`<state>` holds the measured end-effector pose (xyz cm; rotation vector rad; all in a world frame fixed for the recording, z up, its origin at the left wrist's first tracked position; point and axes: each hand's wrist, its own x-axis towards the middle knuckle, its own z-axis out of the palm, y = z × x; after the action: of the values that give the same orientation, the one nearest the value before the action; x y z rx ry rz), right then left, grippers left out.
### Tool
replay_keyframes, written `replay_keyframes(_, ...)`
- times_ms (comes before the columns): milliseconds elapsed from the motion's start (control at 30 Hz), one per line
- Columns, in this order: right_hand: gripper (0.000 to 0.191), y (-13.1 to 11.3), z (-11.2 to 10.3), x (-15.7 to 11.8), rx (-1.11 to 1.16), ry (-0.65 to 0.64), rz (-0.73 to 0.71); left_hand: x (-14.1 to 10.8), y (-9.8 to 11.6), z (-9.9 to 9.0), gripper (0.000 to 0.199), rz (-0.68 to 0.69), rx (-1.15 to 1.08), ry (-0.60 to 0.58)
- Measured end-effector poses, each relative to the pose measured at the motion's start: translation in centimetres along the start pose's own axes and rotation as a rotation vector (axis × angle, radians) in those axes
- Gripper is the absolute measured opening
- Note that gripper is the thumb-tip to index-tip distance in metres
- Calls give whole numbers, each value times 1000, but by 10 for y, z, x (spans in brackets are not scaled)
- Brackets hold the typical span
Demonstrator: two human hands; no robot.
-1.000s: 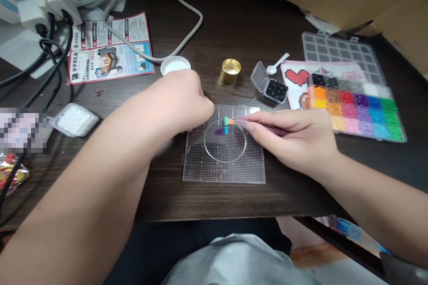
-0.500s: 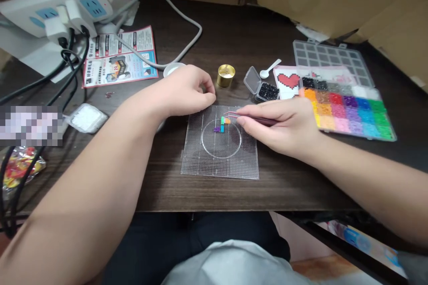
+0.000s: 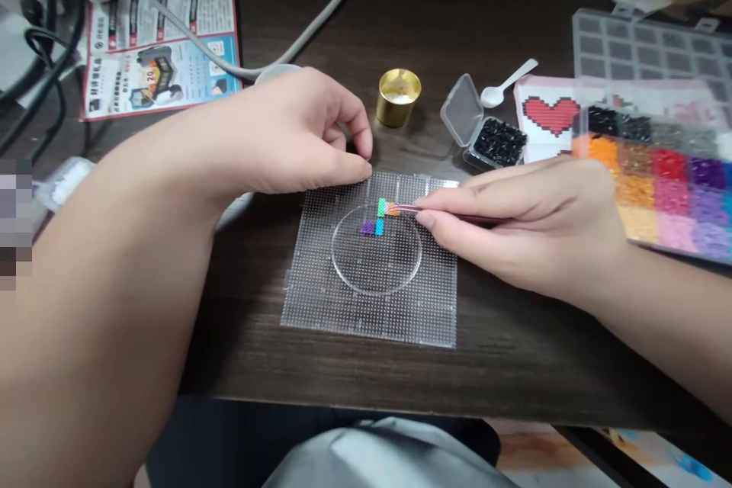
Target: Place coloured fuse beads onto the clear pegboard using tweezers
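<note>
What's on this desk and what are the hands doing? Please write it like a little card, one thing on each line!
Left hand: thumb at the board's far edge, nothing seen in it
Right hand: holds tweezers
Tweezer tips: at the orange beads
Board: clear and dotted, also bearing green, purple and blue beads
Beyond the board: gold cup, black beads, white spoon

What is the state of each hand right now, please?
Left hand: partly open, thumb at the board's edge.
Right hand: closed, holding tweezers.
</note>
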<state>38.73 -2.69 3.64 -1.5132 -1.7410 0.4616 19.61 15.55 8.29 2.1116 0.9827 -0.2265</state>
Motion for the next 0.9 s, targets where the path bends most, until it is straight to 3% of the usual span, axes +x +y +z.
replay_keyframes(167,18,5,3,0,40,-18,31,-7,7,-2,15,13,-15,-25)
replay_keyframes(400,20,7,7,1,143,-3,-18,0,0,-4,20,44,-47,-48)
replay_keyframes(900,25,5,5,3,77,-17,-52,-6,10,2,15,7,-47,-13)
